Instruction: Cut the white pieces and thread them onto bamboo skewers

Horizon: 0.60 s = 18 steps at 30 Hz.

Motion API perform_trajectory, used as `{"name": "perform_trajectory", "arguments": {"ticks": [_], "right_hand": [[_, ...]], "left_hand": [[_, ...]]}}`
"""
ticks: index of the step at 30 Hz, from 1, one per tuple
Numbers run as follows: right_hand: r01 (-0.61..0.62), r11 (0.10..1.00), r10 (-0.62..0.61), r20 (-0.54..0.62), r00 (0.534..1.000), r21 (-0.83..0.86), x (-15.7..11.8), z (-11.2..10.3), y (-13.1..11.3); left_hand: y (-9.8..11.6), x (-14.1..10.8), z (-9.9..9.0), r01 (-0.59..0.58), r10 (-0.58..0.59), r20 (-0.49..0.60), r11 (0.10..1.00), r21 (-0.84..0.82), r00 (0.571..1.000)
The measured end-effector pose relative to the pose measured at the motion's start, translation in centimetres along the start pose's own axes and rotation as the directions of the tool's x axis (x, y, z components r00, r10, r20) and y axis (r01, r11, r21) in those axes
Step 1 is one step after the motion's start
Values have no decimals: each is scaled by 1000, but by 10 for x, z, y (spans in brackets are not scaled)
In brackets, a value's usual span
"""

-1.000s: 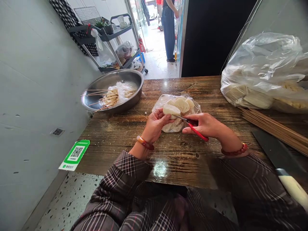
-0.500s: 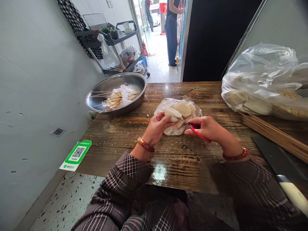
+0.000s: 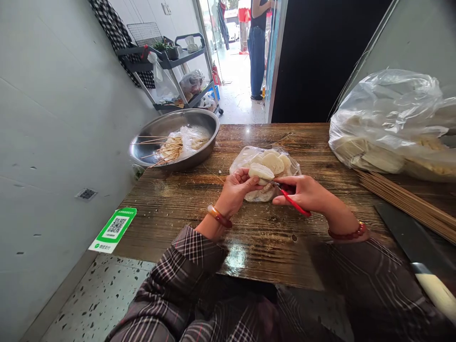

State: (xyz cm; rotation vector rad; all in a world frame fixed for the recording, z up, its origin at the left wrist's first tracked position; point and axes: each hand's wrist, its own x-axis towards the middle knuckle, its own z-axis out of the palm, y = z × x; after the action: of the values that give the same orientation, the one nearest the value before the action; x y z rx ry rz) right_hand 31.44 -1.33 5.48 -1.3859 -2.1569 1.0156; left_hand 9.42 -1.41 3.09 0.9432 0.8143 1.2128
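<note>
Between the fingers and thumb of my left hand (image 3: 235,190) is a pale, round, flat slice of food (image 3: 261,172), tilted toward me; its exact kind is unclear. My right hand (image 3: 302,194) grips red-handled scissors (image 3: 294,203). Their metal blades meet the lower right edge of the slice, and the tips are partly hidden by it. Just beyond and beneath both hands, a clear plastic bag (image 3: 242,156) lies spread on the table with several more pale round slices (image 3: 273,163) on it.
A steel basin (image 3: 210,151) with skewered food stands at the table's (image 3: 178,223) far left. To the right are a filled plastic bag (image 3: 384,114), a bundle of wooden sticks (image 3: 402,199) and a cleaver (image 3: 409,232). Beyond, a person (image 3: 257,52) stands by the doorway near a cart (image 3: 185,57).
Both hands stay close together over the bag. The left hand and slice have shifted slightly right, closer to the right hand, and the scissors' blades now sit against the slice's lower edge.
</note>
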Motion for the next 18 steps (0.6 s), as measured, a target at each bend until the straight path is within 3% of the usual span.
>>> {"name": "perform_trajectory", "arguments": {"ticks": [4,18], "right_hand": [[21,999,-22,-25,999,-28,0,1,-2],[74,993,-79,-51,996,-90,3,2,10]], "left_hand": [[-1,-1,3,-17,15,41,999,39,999],[0,0,0,29,-29,6,1000,9,1000]]}}
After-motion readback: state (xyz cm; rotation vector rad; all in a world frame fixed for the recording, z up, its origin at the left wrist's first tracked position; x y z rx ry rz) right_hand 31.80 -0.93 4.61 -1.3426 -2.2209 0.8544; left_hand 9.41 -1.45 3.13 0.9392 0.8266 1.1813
